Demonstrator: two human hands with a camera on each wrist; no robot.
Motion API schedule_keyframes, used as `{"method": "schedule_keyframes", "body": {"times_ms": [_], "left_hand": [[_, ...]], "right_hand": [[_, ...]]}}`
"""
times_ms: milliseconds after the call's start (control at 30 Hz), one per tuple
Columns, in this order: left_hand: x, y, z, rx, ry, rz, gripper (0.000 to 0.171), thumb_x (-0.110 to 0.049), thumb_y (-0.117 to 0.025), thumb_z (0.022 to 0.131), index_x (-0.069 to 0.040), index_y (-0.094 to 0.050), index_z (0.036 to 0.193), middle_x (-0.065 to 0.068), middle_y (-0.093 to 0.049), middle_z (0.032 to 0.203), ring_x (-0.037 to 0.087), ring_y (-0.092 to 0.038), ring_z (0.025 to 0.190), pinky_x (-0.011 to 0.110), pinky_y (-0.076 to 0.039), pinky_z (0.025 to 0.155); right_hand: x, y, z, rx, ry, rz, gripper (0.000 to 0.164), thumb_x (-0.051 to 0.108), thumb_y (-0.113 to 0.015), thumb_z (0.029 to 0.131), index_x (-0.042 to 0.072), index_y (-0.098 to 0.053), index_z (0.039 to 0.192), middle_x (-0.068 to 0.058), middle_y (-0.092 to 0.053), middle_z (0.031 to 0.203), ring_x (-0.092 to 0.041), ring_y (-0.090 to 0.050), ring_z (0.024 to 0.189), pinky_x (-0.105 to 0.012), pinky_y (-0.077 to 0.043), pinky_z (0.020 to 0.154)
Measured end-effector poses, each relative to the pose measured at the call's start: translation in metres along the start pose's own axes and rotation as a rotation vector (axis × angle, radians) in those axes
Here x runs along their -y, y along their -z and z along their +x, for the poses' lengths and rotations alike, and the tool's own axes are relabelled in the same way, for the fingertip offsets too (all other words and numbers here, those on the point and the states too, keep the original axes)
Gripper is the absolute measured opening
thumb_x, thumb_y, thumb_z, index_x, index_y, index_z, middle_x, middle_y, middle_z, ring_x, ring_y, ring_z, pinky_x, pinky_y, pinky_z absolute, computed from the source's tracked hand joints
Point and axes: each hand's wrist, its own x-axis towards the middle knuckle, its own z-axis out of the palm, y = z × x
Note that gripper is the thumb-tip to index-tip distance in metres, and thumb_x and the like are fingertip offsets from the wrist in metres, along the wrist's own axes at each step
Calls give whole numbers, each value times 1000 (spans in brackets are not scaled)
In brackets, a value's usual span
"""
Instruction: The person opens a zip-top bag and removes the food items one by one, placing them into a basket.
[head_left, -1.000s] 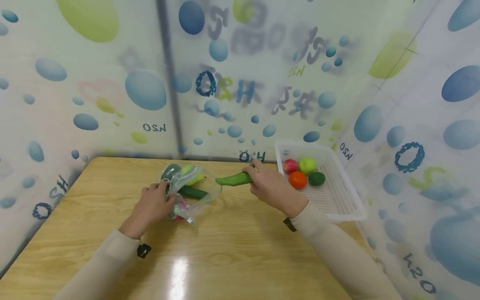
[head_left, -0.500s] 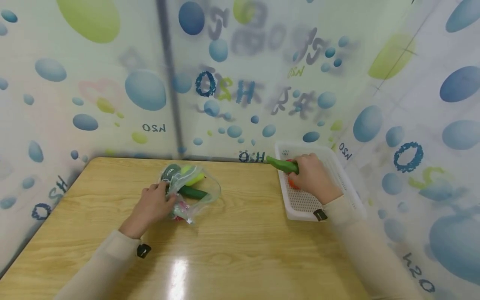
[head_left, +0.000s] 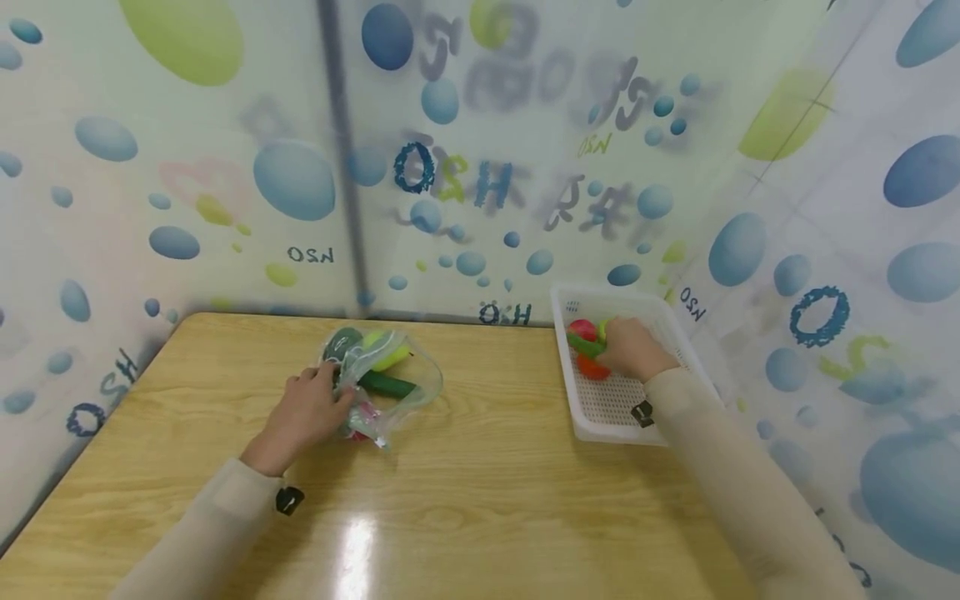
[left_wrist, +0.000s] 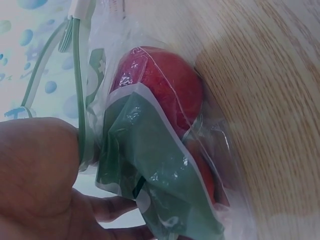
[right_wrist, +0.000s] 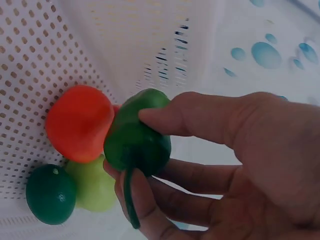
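My right hand (head_left: 636,348) pinches a long green pepper (right_wrist: 137,130) between thumb and fingers, its curved stem pointing toward the palm in the right wrist view. Hand and pepper are over the left part of the white basket (head_left: 581,429). On the table's left half lies a clear plastic bag (left_wrist: 145,135) with a green printed panel, gripped at its edge by my left hand (head_left: 306,408). Inside the bag show a cucumber (head_left: 386,385), a yellow-green item (head_left: 392,354), a dark green rounded one (head_left: 343,343) and red round produce (left_wrist: 172,85).
In the basket sit an orange-red fruit (right_wrist: 80,122), a green apple (right_wrist: 92,185), a small dark green fruit (right_wrist: 51,194) and a pinkish-red one (head_left: 582,330). Bare wooden table (head_left: 480,467) lies between bag and basket. Patterned walls stand behind and to the right.
My right hand has carried the green pepper rightward from beside the bag's mouth, then down over the basket. The left hand and the bag have stayed in place.
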Motion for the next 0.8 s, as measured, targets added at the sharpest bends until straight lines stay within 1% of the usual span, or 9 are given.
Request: {"method": "schedule_keyframes", "body": {"times_ms": [100, 267, 367, 467, 500, 567, 667, 733, 800], "left_hand": [[1, -1, 1, -1, -1, -3, 72, -33, -56, 117, 18, -42, 165, 54, -50, 159, 74, -53, 139, 81, -53, 109], [2, -3, 2, -18, -2, -16, 75, -34, -59, 116, 21, -42, 163, 55, -50, 156, 76, -54, 138, 81, -54, 110], [0, -1, 1, -35, 1, -28, 78, -35, -61, 115, 25, -42, 160, 58, -46, 156, 77, -53, 139, 82, -54, 110], [-2, 1, -1, -39, 19, -47, 81, -38, -66, 114, 26, -43, 157, 59, -39, 159, 77, -46, 142, 82, -54, 107], [-3, 1, -2, -39, 32, -48, 82, -40, -67, 113, 25, -43, 157, 59, -37, 160, 76, -44, 143, 82, -55, 105], [-5, 2, -4, -38, 55, -51, 84, -44, -69, 112, 22, -44, 157, 57, -33, 160, 73, -39, 142, 81, -55, 99], [-8, 2, -7, -42, 78, -34, 88, -49, -71, 111, 20, -44, 158, 53, -33, 154, 67, -37, 138, 75, -56, 91], [-9, 2, -9, -44, 80, -26, 88, -49, -71, 111, 20, -44, 157, 51, -35, 148, 65, -36, 133, 71, -56, 90], [-10, 3, -10, -49, 76, -22, 88, -49, -73, 110, 20, -44, 157, 50, -35, 143, 63, -36, 130, 69, -54, 91]], "right_hand": [[3, -2, 7, 38, 9, -26, 15, 3, -78, 95, -2, -69, 107, -14, -68, 94, -27, -63, 83, -32, -51, 73], [9, -6, 15, 85, 2, -43, 32, 5, -82, 94, -6, -70, 122, -15, -70, 102, -26, -65, 86, -32, -54, 75], [12, -8, 18, 120, 5, -30, 37, 9, -87, 96, -8, -70, 123, -16, -73, 105, -25, -69, 87, -31, -60, 76], [14, -13, 21, 157, 9, -16, 29, 11, -90, 96, -6, -72, 113, -13, -72, 101, -22, -75, 84, -30, -67, 77], [15, -14, 22, 171, 11, -15, 25, 10, -89, 97, -4, -72, 108, -14, -73, 98, -22, -77, 81, -29, -68, 75], [16, -17, 22, 187, 10, -12, 21, 9, -89, 98, -1, -71, 101, -11, -72, 91, -20, -76, 76, -27, -67, 71], [15, -19, 24, 194, 19, -32, 21, 9, -87, 99, 2, -69, 94, -8, -68, 81, -17, -69, 69, -24, -59, 65], [14, -20, 27, 193, 14, -30, 20, 8, -85, 99, 3, -69, 88, -5, -65, 75, -15, -62, 66, -23, -54, 63], [11, -20, 30, 191, 18, -25, 21, 5, -82, 99, 4, -68, 82, -3, -64, 69, -14, -60, 62, -24, -52, 62]]}}
